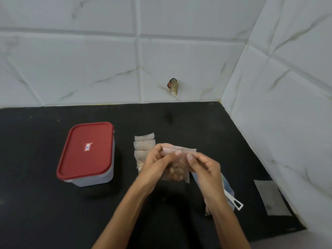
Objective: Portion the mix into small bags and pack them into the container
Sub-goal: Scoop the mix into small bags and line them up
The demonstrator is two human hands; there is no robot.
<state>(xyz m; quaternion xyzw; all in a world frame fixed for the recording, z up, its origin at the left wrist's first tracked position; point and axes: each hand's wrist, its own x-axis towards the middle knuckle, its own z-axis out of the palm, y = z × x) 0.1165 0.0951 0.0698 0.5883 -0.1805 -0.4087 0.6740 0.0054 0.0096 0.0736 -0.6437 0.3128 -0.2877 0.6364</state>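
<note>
Both hands are up over the black counter (45,203), holding one small clear bag (177,169) between them. Left hand (156,162) pinches the bag's top strip near its left end, fingers curled over it; right hand (203,169) pinches the same strip further right, thumb and forefinger on the seal. Bag hangs upright, lower half filled w/ brown nut-like mix, top half flat and see-through. Can't tell if the seal is fully pressed shut; fingers cover most of it.

Behind the left hand lie filled bags (144,142) in an overlapping row on the counter, 3 tops visible; the nearest one is partly hidden by the hand, so exact count is unclear.

Container (86,155) sits well left of the hands, clear body w/ red lid (84,150) on, small label on the lid, text too small to read. Contents can't be seen.

Under the right wrist is a clear tub or pouch (228,191), mostly hidden by the forearm; what's in it isn't clear. A white scoop handle (237,204) sticks out of it toward the near right; the scoop's bowl is hidden.

Flat empty bag(s) (271,196) lie near the right wall, number not clear. Small dark stub (173,86) on the tiled back wall, blurred, can't ID. Both forearms are cut off at the bottom edge.
</note>
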